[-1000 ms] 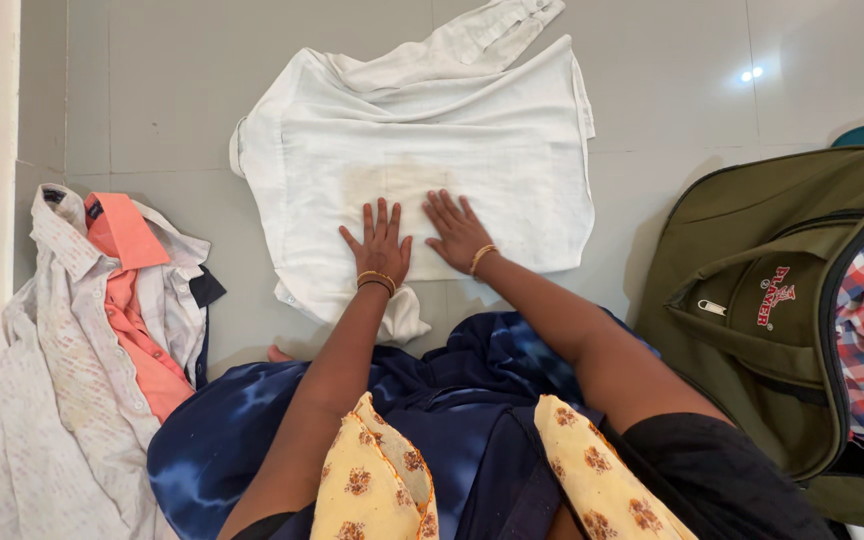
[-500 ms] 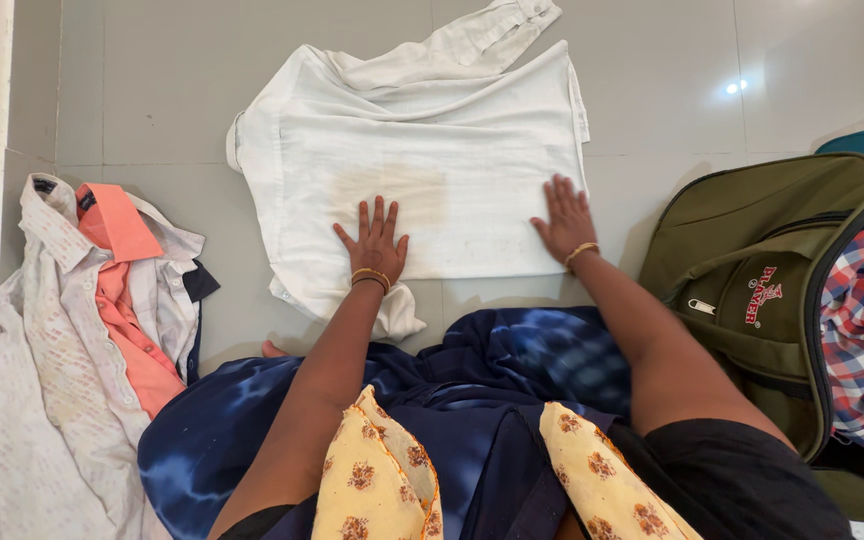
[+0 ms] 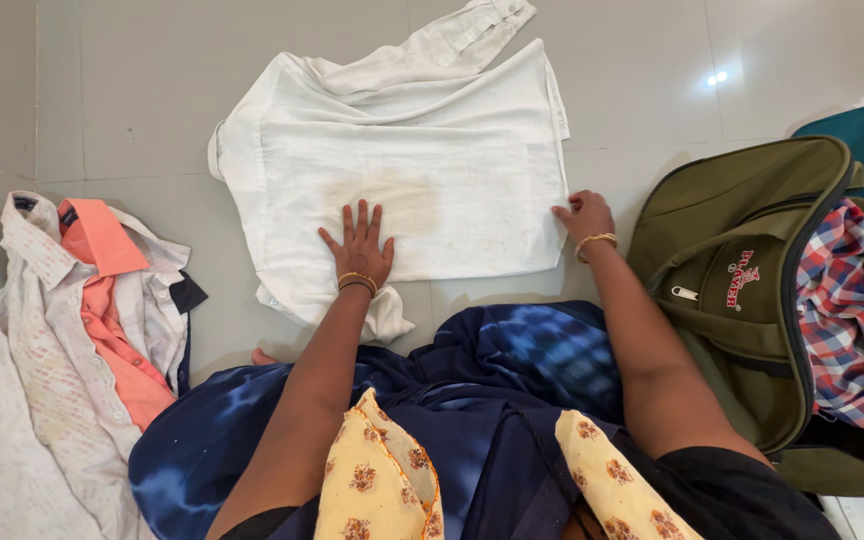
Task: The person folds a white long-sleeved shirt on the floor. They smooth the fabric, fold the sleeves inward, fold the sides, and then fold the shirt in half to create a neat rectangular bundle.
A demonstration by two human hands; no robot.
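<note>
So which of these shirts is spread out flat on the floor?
The white shirt, under the left hand. The orange shirt lies crumpled in the pile at left, and the plaid shirt is stuffed in the green bag.

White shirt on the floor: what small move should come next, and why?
Probably fold the right edge inward. The left hand lies flat on the white shirt, pinning it, while the right hand grips its right edge beside the olive bag.

Looks like a room at home, laundry getting sorted right on a glossy grey tiled floor (image 3: 132, 120). There's a pile of shirts (image 3: 72, 340) at 9 o'clock and an open olive duffel bag (image 3: 742, 300) (checked cloth inside) at 3 o'clock.
</note>
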